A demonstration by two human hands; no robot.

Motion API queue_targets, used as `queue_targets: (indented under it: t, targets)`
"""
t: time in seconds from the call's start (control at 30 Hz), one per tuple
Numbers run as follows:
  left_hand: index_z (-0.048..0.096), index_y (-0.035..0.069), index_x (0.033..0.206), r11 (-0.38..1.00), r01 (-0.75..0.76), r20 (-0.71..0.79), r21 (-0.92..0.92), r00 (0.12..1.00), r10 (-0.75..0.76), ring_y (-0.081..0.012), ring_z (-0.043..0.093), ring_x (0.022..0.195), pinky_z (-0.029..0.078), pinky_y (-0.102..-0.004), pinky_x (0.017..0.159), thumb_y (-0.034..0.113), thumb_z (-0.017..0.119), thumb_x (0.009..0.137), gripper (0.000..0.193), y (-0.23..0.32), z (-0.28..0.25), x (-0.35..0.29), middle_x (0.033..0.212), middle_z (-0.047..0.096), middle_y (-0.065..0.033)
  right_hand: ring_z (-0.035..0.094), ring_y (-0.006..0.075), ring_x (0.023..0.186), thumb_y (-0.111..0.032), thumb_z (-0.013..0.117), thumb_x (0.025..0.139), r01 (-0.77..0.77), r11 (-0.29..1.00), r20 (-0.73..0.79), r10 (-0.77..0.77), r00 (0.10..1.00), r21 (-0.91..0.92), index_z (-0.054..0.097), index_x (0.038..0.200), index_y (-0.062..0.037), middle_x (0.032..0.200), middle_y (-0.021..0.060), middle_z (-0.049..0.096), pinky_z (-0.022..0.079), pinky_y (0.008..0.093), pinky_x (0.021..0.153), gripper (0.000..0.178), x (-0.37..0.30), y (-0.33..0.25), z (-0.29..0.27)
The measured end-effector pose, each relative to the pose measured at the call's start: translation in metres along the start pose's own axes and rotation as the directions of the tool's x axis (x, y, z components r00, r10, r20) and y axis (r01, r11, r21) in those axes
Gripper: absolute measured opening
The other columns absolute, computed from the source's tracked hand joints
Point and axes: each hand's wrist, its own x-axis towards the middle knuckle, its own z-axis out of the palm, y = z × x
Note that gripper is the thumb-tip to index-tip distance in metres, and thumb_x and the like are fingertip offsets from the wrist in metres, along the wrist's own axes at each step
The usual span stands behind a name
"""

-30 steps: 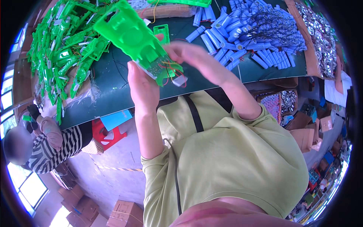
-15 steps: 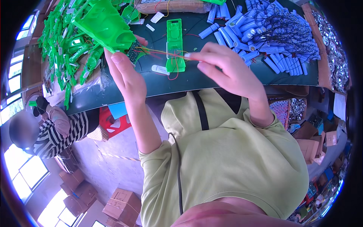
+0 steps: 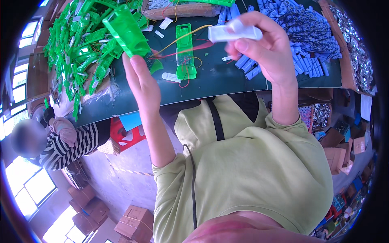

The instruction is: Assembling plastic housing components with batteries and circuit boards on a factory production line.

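Note:
My left hand [image 3: 144,85] is closed on a bright green plastic housing [image 3: 126,32], raised over the table's near edge. Held up to the right, between the thumb and fingers of my right hand [image 3: 271,52], is a long white plastic piece [image 3: 220,34], blurred by motion. A yellow wire [image 3: 178,39] and red wires stretch between the housing and this white piece. Under the wires lies a narrow green plastic case [image 3: 183,30] with thin wires at its near end. Beside it rests a small white oblong part [image 3: 171,77].
Green plastic parts [image 3: 87,50] are heaped at the left of the dark green table [image 3: 219,75]. Blue cylindrical cells [image 3: 300,36] with black leads pile up at the right. A cardboard box [image 3: 182,11] stands behind. A person in striped clothing [image 3: 77,139] sits at far left.
My right hand has moved up and to the right, from the wires to holding the white piece. The wires now stretch farther. The green housing in my left hand has tilted and shifted slightly right.

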Motion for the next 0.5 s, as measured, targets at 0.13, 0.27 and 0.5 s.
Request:
queue_targets:
  t: [0.13, 0.27, 0.5]
  targets:
    - [0.043, 0.001, 0.115, 0.996, 0.081, 0.090, -0.048, 0.993, -0.076, -0.0190, 0.059, 0.078, 0.048, -0.0312, 0.071, 0.043, 0.022, 0.098, 0.051, -0.014, 0.013, -0.013, 0.089, 0.057, -0.0119, 0.061, 0.0135, 0.070, -0.006, 0.058, 0.085, -0.008, 0.983, 0.077, -0.006, 0.997, 0.184, 0.058, 0.108, 0.0011, 0.090, 0.0129, 0.065, 0.050, 0.0254, 0.063, 0.025, 0.016, 0.003, 0.003]
    - [0.043, -0.001, 0.120, 0.982, 0.136, 0.220, -0.131, 0.970, -0.105, -0.0144, 0.050, 0.088, 0.039, -0.0280, 0.080, 0.036, 0.027, 0.098, 0.046, -0.013, 0.022, -0.030, 0.099, 0.055, -0.0090, 0.059, 0.0084, 0.082, -0.012, 0.055, 0.090, -0.109, 0.990, 0.103, 0.099, 0.990, 0.090, 0.060, 0.107, 0.0009, 0.092, 0.0051, 0.064, 0.047, 0.0242, 0.071, 0.022, 0.021, 0.022, 0.014]
    - [0.045, -0.002, 0.118, 0.991, 0.130, 0.285, -0.008, 0.951, -0.123, -0.0163, 0.053, 0.078, 0.043, -0.0293, 0.069, 0.032, 0.029, 0.098, 0.043, -0.006, 0.038, -0.038, 0.090, 0.058, -0.0106, 0.056, 0.0061, 0.084, -0.014, 0.050, 0.093, -0.139, 0.984, -0.136, 0.153, 0.979, 0.110, 0.039, 0.131, -0.0057, 0.093, 0.0040, 0.061, 0.045, 0.0200, 0.070, 0.040, 0.018, 0.023, 0.024]
